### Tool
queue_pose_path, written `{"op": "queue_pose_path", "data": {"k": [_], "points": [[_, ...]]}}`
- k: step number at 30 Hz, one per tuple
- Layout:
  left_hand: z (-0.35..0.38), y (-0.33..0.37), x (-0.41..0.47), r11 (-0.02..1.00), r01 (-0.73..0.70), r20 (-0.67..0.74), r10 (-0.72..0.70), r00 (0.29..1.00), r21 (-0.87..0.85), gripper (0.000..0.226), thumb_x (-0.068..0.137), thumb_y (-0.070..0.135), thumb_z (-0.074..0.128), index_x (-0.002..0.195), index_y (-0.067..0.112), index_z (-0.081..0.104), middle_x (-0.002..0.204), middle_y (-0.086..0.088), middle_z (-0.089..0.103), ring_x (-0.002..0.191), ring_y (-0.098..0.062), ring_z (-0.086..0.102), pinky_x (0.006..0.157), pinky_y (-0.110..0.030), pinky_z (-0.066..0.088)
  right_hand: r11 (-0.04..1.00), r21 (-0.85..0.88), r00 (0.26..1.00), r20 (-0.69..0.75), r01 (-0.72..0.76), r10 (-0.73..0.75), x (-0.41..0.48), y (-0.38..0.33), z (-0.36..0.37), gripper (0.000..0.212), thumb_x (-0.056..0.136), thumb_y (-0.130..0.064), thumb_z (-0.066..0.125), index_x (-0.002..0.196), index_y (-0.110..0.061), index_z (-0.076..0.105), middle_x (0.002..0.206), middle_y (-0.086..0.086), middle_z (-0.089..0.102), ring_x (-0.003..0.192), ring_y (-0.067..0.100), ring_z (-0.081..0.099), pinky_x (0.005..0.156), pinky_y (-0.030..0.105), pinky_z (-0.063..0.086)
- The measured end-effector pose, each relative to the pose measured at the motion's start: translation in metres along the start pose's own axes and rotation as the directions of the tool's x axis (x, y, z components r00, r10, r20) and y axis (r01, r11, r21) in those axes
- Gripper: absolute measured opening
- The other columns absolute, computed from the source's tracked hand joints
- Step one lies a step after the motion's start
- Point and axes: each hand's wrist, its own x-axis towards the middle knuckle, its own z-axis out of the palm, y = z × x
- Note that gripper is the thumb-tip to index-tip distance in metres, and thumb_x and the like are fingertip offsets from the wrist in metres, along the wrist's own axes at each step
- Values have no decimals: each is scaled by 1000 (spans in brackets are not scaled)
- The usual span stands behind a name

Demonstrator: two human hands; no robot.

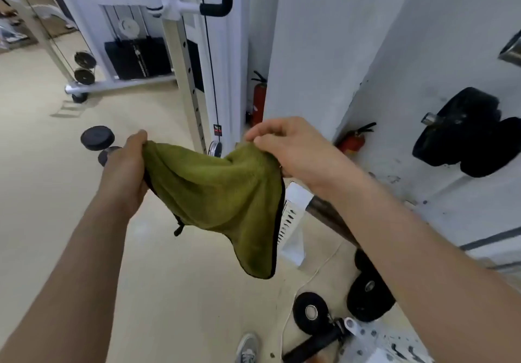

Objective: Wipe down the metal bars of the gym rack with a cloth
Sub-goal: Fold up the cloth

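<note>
**Between both hands, a soft green cloth held short of the rack**

Between the two hands, out in front of the body and well apart from any bar, hangs the green cloth; the left hand grips one bunched corner with its fingers curled round it, and the right hand pinches the opposite corner between thumb and fingertips; the middle sags, and a long flap with a dark stitched edge droops below.

By its look it is light, limp terry with no stiffness of its own; it should neither slip nor break, but a loose flap would likely trail and catch on the holes in the bars; it probably wants wadding into a pad in one palm, taken by the thick middle rather than the corners, so that pressure reaches the metal.

Wiping has not begun, judging by the gap; the nearest bar is the white perforated upright ahead and slightly left, with a black cable beside it and a black weight stack behind; painted metal like this is likely smooth, so the cloth should glide.

Underfoot is a pale beige floor; round black plates lie on it at the left; a white pillar stands at the right, with a red fire extinguisher just to its left; a dumbbell and a grey shoe show near the bottom edge.
</note>
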Motion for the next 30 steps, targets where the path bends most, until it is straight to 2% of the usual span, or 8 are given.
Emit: {"op": "queue_pose_path", "data": {"k": [3, 9, 11, 14, 18, 22, 26, 30], "points": [[23, 34, 28, 998, 0, -12, -1, 1000, -65, 27, 83, 52, 54, 86, 26, 58, 89, -3, 56, 79, -14, 52, 67, -28, 48, 995, 96, 987, -159, 14, 1, 33, -28, -44, 23, 93, -7, 50, 99, -12, 72, 83, 6, 54, 52, 9, 35, 40, 20, 23], [96, 68, 56, 974, -61, 127, 91, 988, -218, 19, 88, 40, 57, 82, 22, 57, 78, 4, 59, 77, -12, 58, 81, -31, 53, 990, 138, 911, -410, 16, 43, 65, -22, -122, 20, 87, -8, 58, 94, -17, 75, 86, 3, 56, 70, 14, 40, 45, 23, 23], [122, 68, 66, 983, -94, 156, 118, 981, -157, 21, 82, 45, 57, 76, 25, 56, 80, 3, 56, 79, -15, 55, 87, -38, 51, 988, 150, 880, -463, -42, 108, 72, -5, -142, 20, 88, -8, 58, 90, -17, 75, 89, 2, 61, 70, 12, 42, 48, 25, 24], [160, 55, 86, 984, -168, 219, 152, 964, 60, 25, 81, 47, 50, 71, 23, 50, 73, 2, 45, 75, -20, 46, 71, -35, 39, 960, 246, 815, -525, -131, 246, 81, 33, -168, 24, 89, -5, 54, 84, -17, 74, 93, -1, 67, 74, 10, 44, 48, 21, 26], [216, 33, 104, 831, -372, 423, 187, 887, 414, 36, 95, 38, 42, 68, 15, 40, 66, -2, 37, 58, -18, 37, 53, -32, 26, 916, 368, 697, -615, -162, 370, 99, 97, -187, 26, 88, 1, 53, 84, -15, 73, 93, 3, 63, 75, 10, 50, 46, 16, 37], [263, 2, 125, 805, -419, 546, 145, 825, 419, 37, 98, 35, 46, 67, 14, 46, 67, -4, 46, 66, -21, 50, 62, -29, 44, 911, 344, 631, -660, -226, 406, 108, 155, -187, 27, 89, 3, 52, 101, -11, 72, 87, 3, 61, 70, 9, 54, 54, 16, 48], [266, -54, 137, 883, -297, 565, 44, 824, 364, 25, 97, 26, 53, 73, 19, 58, 80, -10, 60, 72, -21, 63, 70, -31, 56, 894, 217, 664, -605, -393, 439, 95, 202, -165, 34, 88, 7, 51, 90, -19, 72, 85, 6, 65, 70, 15, 55, 67, 25, 51], [235, -127, 147, 838, -198, 448, -62, 892, 509, 25, 91, 27, 57, 69, 14, 60, 74, -11, 63, 74, -29, 63, 74, -40, 53, 777, -29, 765, -203, -629, 612, 77, 242, -131, 32, 92, -2, 54, 115, -17, 70, 94, 3, 63, 83, 17, 57, 80, 28, 51]]}}
